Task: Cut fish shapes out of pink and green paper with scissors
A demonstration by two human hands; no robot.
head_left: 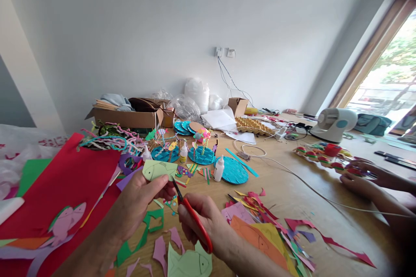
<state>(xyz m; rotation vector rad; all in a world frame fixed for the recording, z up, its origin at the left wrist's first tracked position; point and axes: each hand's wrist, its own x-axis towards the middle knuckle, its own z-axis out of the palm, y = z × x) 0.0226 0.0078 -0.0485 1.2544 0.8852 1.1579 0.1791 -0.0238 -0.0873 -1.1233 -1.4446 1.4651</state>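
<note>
My left hand (146, 194) pinches a pale green paper (157, 169) with a fish outline drawn on it. Red-handled scissors (196, 220) are gripped in my right hand (203, 214), and their dark blades meet the paper's lower right edge. Below my hands lies another light green sheet (190, 264) with a drawn fish, beside pink scraps (160, 253) and dark green offcuts (143, 240). To the right of my right wrist rests an orange sheet (260, 242) with a fish outline, over a yellow sheet (274, 236). A cut pink fish (63, 224) sits on red paper (94, 181) at left.
White glue bottles (219, 169) stand by blue discs (232, 171) behind my hands. A pale cable (299, 181) crosses the table. On the right, another person's hands (364, 177) touch a colourful craft row (325, 160), near a white fan (334, 125). Cardboard boxes (126, 117) line the wall.
</note>
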